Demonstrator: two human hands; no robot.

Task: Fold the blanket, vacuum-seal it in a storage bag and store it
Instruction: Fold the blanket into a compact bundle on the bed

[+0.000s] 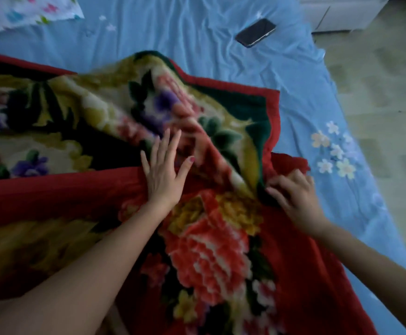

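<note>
A thick red blanket (pixel 209 243) with large flowers and a dark green border lies partly folded on the bed, one flap turned over the rest. My left hand (pixel 164 172) lies flat on the blanket near its middle, fingers straight and spread. My right hand (pixel 293 192) is at the blanket's right edge, its fingers curled into the fold of the red and green border. No storage bag is in view.
The bed has a light blue sheet (pixel 197 32) with white flowers. A black phone (pixel 256 32) lies on the sheet at the back right. A white flowered pillow (pixel 25 10) sits at the top left. White furniture (pixel 342 13) and pale floor are beyond the bed's right edge.
</note>
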